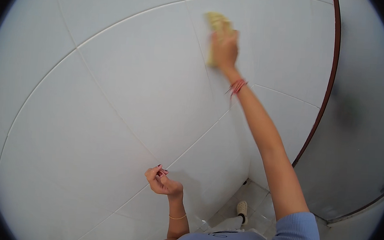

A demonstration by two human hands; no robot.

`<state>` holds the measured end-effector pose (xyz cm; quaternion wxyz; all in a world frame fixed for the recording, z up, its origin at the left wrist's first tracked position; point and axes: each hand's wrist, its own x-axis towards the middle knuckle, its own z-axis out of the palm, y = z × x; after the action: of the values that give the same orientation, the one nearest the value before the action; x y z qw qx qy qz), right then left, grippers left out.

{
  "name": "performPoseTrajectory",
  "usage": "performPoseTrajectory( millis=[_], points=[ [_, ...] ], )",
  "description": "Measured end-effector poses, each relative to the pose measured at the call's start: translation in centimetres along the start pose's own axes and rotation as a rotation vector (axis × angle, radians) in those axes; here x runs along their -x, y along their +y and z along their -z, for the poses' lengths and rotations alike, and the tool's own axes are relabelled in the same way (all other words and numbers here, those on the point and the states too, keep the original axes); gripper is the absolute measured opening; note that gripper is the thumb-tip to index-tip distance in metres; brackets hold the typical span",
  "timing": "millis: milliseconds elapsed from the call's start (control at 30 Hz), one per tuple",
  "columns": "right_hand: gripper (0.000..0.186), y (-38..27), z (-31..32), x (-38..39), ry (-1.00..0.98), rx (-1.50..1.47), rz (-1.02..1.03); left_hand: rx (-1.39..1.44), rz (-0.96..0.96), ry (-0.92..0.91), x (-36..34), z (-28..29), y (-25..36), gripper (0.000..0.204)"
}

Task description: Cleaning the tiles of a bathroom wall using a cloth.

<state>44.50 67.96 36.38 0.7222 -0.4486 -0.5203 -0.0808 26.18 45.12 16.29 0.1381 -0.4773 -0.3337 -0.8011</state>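
My right hand (225, 49) is stretched far up and presses a yellow cloth (217, 19) against the white tiled wall (135, 93). The cloth shows above the fingers and along the hand's left side. Both hand and cloth are slightly blurred. A red string bracelet circles that wrist. Lower down, in front of the wall, my left hand (162, 181) is raised with its fingers loosely curled in, and nothing shows in them. Its wrist carries a thin gold-coloured bracelet. Whether this hand touches the tiles I cannot tell.
A dark reddish-brown frame edge (329, 85) curves down the right side, with a grey, frosted-looking panel (357, 146) beyond it. Below lies a tiled floor (258, 199), where my foot in a cream clog (242, 209) stands near the wall's base.
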Motion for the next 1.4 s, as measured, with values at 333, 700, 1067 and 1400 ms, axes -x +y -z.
performPoseTrajectory(
  millis=[333,700,1067,1400],
  points=[
    [0.044,-7.2,-1.1,2.8,0.031,-0.349,0.263,-0.050,0.078,0.095,-0.5,1.3,-0.6,0.031],
    [0.056,-5.0,2.0,9.7,-0.124,-0.205,0.353,0.099,-0.006,0.066,1.3,-4.0,-0.2,0.024],
    [0.041,17.6,4.0,29.8,-0.147,-0.236,-0.973,-0.034,-0.040,-0.271,1.6,-6.7,-1.8,0.016],
    [0.031,10.2,5.2,1.9,0.011,-0.559,-0.142,-0.201,-0.173,-0.133,8.6,-16.7,-0.4,0.014]
  ],
)
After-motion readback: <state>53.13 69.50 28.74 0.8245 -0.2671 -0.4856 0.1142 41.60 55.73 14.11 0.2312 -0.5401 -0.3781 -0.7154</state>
